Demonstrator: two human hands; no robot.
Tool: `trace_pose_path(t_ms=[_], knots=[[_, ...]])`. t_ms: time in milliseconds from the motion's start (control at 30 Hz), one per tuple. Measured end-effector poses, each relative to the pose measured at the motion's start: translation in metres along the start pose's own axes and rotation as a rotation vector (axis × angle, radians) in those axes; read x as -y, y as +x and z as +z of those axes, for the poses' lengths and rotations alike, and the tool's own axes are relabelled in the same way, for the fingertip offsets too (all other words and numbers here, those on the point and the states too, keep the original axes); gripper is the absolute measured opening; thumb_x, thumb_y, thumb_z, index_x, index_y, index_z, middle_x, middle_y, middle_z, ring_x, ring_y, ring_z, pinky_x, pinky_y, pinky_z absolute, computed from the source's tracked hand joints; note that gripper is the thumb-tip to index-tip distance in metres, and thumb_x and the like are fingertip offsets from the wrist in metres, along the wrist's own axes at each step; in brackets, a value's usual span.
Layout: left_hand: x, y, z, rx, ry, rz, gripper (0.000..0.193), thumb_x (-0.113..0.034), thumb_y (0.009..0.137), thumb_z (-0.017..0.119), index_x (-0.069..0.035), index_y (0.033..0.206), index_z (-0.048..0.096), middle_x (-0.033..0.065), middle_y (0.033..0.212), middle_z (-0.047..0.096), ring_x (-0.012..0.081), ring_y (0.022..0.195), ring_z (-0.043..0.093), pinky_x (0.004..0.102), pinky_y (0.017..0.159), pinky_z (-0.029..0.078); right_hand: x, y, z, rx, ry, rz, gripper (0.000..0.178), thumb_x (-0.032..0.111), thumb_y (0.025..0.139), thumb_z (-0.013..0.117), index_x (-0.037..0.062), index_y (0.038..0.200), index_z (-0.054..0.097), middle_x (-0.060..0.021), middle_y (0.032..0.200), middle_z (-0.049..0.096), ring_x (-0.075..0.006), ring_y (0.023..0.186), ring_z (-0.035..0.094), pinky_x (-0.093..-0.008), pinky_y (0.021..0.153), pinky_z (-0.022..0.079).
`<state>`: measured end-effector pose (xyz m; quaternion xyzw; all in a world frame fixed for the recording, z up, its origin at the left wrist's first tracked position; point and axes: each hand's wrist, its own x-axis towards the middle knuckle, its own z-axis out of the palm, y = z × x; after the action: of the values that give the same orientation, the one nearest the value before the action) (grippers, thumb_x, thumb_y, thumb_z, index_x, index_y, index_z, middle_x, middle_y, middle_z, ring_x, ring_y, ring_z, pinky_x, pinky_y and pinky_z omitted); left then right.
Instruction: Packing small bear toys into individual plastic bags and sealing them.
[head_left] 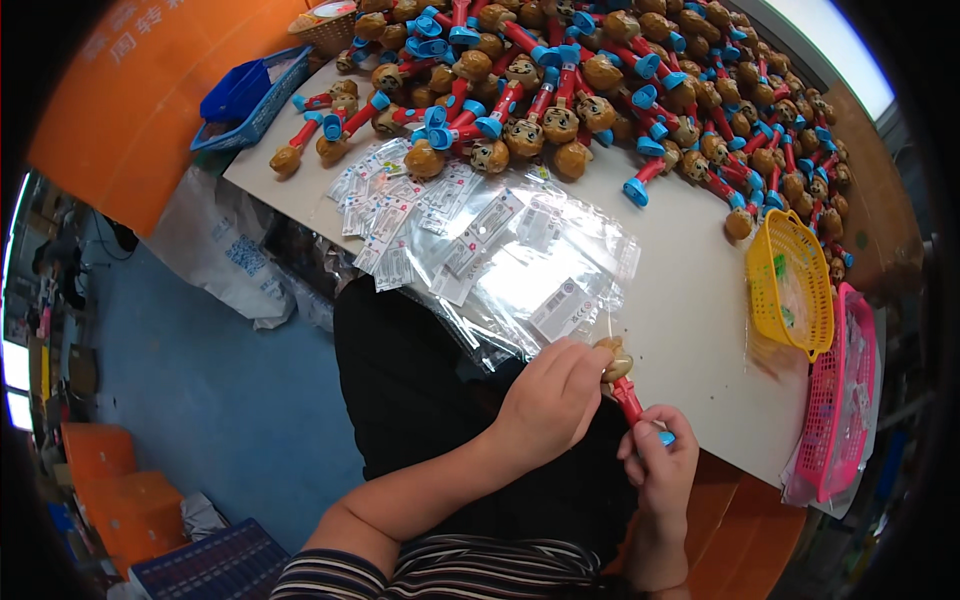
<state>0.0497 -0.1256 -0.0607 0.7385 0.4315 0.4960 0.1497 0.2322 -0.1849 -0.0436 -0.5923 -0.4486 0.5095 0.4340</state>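
Note:
Over the table's near edge I hold a toy figure (627,400) with a red stick-like body, a rounded brown head and a blue base. My right hand (662,460) is closed round its lower end, fingers partly covering the blue base. At the upper end, my left hand (555,395) is closed with its fingertips pinched at the brown head. A thin pale strand shows just above those fingertips; what it belongs to is unclear. Beyond my hands lie clear plastic bags (520,250), with white printed labels (385,235) spread over and beside them.
A large heap of similar toy figures (560,120) covers the table's far side. At the right stand a yellow basket (765,310) and a pink basket (822,425). Blue trays (265,110) sit at the far left corner. A white sack (225,255) rests on the floor.

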Motion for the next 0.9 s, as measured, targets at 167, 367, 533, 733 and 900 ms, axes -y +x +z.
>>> trace_pose_path(t_ms=[167,367,533,733,900], knots=[[-0.008,0.011,-0.008,0.060,-0.049,0.075,0.030,0.009,0.074,0.065,0.000,0.101,0.056,0.0152,0.097,0.060,0.0350,0.096,0.061,0.0442,0.090,0.048,-0.004,0.018,-0.008,0.273,1.156,0.633,0.027,0.031,0.104,0.035,0.0126,0.116,0.052,-0.0039,0.065,0.048,-0.0049,0.036,0.030,-0.0169,0.030,0.021],[0.012,0.012,-0.012,0.059,-0.044,0.018,0.032,0.008,0.074,0.065,-0.002,0.104,0.058,0.0144,0.100,0.059,0.0362,0.106,0.059,0.0493,0.099,0.043,0.007,0.027,-0.001,0.402,0.819,0.555,0.021,0.027,0.103,0.039,0.0107,0.112,0.049,-0.0010,0.054,0.041,-0.0061,0.038,0.032,-0.0167,0.035,0.024],[0.012,0.012,-0.004,0.165,-0.204,0.067,0.030,0.007,0.076,0.065,-0.004,0.103,0.059,0.0130,0.100,0.060,0.0355,0.108,0.058,0.0515,0.102,0.041,0.007,0.022,0.012,0.237,-0.148,-0.120,0.011,0.008,0.091,0.062,0.0054,0.100,0.055,-0.0045,0.064,0.058,-0.0113,0.050,0.052,-0.0234,0.048,0.038],[0.017,0.012,-0.013,0.188,-0.149,0.095,0.031,0.006,0.074,0.067,-0.006,0.101,0.060,0.0106,0.099,0.061,0.0339,0.112,0.057,0.0552,0.107,0.035,0.003,0.026,0.009,0.114,-0.373,-0.427,0.010,0.006,0.087,0.065,0.0037,0.095,0.058,-0.0095,0.069,0.062,-0.0158,0.059,0.060,-0.0261,0.056,0.046],[0.015,0.006,-0.016,0.181,-0.066,0.125,0.032,0.005,0.071,0.069,-0.008,0.099,0.060,0.0085,0.099,0.061,0.0321,0.114,0.057,0.0571,0.111,0.027,-0.006,0.039,-0.008,0.312,0.987,0.594,0.030,0.034,0.103,0.037,0.0096,0.114,0.051,-0.0006,0.060,0.044,-0.0057,0.036,0.029,-0.0177,0.030,0.022]])
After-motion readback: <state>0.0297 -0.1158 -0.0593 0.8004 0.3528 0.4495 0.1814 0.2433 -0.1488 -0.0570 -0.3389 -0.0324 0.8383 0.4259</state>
